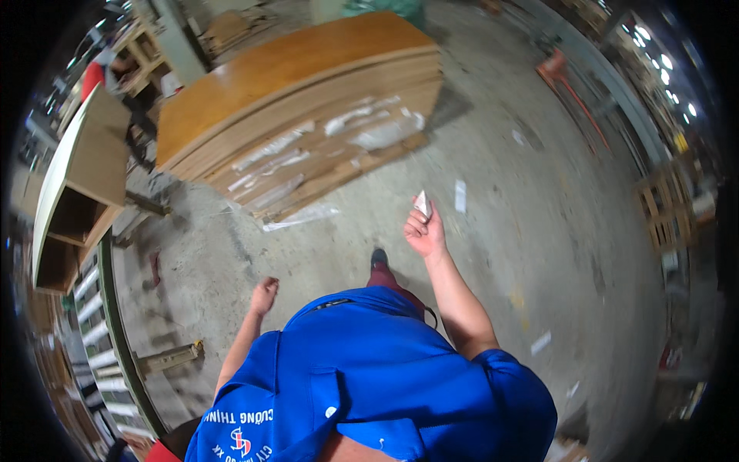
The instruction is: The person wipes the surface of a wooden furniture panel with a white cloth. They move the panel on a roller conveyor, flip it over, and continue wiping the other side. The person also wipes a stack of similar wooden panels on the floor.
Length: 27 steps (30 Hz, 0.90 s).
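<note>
Blue shirt point(369, 369) below hands, right hand point(425, 231) pinching white scrap point(423, 204).

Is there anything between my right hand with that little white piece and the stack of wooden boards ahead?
Nothing visible stands between them. The right hand holds the small white piece over bare concrete floor; only flat plastic scraps lie by the board stack.

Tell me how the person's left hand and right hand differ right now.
The right hand is raised out in front and pinches a small white scrap of paper; the left hand holds nothing. The right hand sits farther from the body, at the end of a reaching arm; the left hand hangs low beside the blue shirt, fingers loosely curled. Both are bare, over the concrete floor.
</note>
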{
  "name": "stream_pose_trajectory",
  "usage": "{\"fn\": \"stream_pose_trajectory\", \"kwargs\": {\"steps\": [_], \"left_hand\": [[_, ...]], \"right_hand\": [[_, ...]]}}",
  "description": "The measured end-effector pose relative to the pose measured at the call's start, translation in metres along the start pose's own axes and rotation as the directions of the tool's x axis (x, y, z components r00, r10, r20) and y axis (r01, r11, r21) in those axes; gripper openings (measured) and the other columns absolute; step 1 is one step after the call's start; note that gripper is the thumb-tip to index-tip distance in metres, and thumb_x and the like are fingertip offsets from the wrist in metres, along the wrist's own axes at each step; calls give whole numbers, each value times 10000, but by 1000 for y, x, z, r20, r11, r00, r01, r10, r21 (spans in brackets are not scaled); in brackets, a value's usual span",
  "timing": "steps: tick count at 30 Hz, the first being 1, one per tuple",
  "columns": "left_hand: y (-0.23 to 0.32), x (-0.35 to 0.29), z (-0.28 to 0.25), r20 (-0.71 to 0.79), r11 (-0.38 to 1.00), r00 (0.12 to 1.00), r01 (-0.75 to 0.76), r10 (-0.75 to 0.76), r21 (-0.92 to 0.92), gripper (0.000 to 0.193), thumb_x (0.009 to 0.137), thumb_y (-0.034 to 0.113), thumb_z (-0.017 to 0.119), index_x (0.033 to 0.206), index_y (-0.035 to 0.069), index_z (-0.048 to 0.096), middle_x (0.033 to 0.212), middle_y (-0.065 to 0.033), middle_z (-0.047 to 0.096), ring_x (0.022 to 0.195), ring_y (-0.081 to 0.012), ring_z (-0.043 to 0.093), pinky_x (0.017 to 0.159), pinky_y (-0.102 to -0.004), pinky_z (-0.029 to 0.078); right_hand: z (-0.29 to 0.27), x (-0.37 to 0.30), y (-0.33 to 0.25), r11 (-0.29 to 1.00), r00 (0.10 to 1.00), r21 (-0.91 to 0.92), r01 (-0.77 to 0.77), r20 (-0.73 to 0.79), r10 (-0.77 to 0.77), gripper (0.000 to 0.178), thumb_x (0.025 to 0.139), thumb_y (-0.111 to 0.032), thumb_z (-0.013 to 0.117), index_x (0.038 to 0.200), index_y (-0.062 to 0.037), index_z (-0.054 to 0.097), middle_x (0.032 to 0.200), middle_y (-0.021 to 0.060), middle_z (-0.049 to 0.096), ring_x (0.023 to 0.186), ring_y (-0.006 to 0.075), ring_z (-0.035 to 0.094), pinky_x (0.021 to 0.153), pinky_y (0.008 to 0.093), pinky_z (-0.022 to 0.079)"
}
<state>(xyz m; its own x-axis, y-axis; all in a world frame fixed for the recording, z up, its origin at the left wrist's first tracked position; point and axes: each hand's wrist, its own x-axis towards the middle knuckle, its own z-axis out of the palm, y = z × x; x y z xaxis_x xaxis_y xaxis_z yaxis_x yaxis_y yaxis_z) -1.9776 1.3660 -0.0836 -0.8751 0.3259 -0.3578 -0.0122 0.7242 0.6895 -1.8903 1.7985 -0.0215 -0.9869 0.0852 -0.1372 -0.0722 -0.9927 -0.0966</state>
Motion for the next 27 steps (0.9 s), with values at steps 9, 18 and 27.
{"fn": "stream_pose_trajectory", "kwargs": {"steps": [9, 18, 27], "left_hand": [[3, 0, -8, 104, 855, 849, 517, -519, 50, 267, 778, 295, 509, 905, 102, 642, 903, -136, 657, 891, -298, 621, 784, -380, 481], [-32, 69, -37, 0, 712, 751, 626, -661, -318, 341, 794, 347, 502, 930, 66, 639, 936, -156, 652, 905, -328, 609, 800, -379, 473], [-166, 154, -213, -257, 713, 673, 595, -694, -370, 411, 865, 391, 454, 974, 23, 603, 877, -215, 630, 831, -350, 612, 745, -408, 473]], "right_hand": [[95, 262, -2, 919, 975, -325, -223, -77, 210, 379, 932, -377, 428, 1186, -109, 513, 801, 6, 584, 536, 80, 418, 487, 213, 340], [166, 491, 204, 652, 743, -481, -586, 2, 670, 233, 907, -321, 501, 1053, -143, 533, 841, 93, 601, 511, 83, 413, 437, 203, 285], [204, 608, 434, 416, 720, -821, -391, 8, 693, 222, 907, -235, 515, 1062, -82, 474, 642, 74, 541, 438, 83, 413, 385, 195, 297]]}}
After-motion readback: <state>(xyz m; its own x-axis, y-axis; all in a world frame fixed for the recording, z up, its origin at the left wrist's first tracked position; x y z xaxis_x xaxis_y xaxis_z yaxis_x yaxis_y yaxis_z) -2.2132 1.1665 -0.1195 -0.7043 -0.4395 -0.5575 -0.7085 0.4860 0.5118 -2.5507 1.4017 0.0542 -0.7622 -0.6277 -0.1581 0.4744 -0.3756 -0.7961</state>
